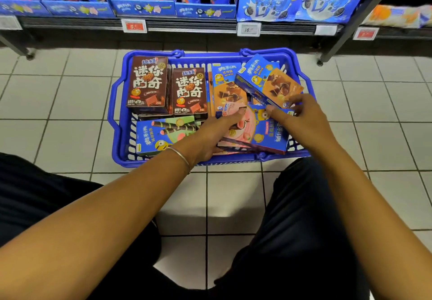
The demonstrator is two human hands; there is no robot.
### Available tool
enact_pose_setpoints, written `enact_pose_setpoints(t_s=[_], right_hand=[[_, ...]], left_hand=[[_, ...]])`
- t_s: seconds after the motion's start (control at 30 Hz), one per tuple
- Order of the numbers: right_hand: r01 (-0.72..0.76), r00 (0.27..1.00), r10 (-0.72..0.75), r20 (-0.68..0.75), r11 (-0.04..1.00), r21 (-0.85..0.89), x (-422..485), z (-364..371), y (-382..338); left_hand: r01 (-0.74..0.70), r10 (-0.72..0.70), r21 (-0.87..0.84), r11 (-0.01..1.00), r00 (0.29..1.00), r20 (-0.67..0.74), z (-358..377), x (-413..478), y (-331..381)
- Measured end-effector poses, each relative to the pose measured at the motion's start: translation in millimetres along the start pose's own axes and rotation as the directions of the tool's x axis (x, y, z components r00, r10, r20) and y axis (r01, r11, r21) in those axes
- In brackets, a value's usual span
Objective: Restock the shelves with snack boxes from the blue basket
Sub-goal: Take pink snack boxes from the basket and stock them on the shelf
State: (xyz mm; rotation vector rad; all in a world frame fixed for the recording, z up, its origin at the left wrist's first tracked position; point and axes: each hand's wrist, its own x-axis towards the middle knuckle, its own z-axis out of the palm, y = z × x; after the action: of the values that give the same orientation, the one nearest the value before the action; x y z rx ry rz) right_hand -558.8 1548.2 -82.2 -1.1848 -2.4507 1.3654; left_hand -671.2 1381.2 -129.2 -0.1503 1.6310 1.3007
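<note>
A blue basket [117,122] stands on the tiled floor in front of the shelf. Two brown cookie boxes [149,82] stand upright at its left. Blue-and-orange snack boxes [268,82] lie at the right, and a blue-and-green one [163,136] lies at the near left. In the near middle lies a pink-and-blue snack box [259,131]. My left hand [215,133] grips the left side of this box, thumb under its edge. My right hand [301,117] pinches the near corner of the tilted blue-and-orange box with its fingertips.
The lower shelf [187,25] runs across the top with blue snack cups in display trays [140,7] and blue cookie packs [292,3] at the right. Price tags [249,29] hang on its edge. Shelf legs [323,61] stand on the floor. My knees frame the near floor.
</note>
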Motion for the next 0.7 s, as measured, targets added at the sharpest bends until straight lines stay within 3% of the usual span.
enact_pose_setpoints(t_s=[0.1,0.37,0.7], right_hand=[[-0.221,0.972,0.196,0.13,0.952,0.21,-2,10,12],[-0.331,0.88,0.197,0.432,0.907,0.259,15,11,15],[-0.308,0.871,0.19,0.454,0.93,0.2,20,-2,18]], left_hand=[[-0.01,0.01,-0.012,1.0,1.0,-0.004,0,5,-2],[0.07,-0.06,-0.098,0.993,0.993,0.097,-10,7,3],[0.052,-0.051,-0.013,0.999,0.997,0.061,-5,8,1]])
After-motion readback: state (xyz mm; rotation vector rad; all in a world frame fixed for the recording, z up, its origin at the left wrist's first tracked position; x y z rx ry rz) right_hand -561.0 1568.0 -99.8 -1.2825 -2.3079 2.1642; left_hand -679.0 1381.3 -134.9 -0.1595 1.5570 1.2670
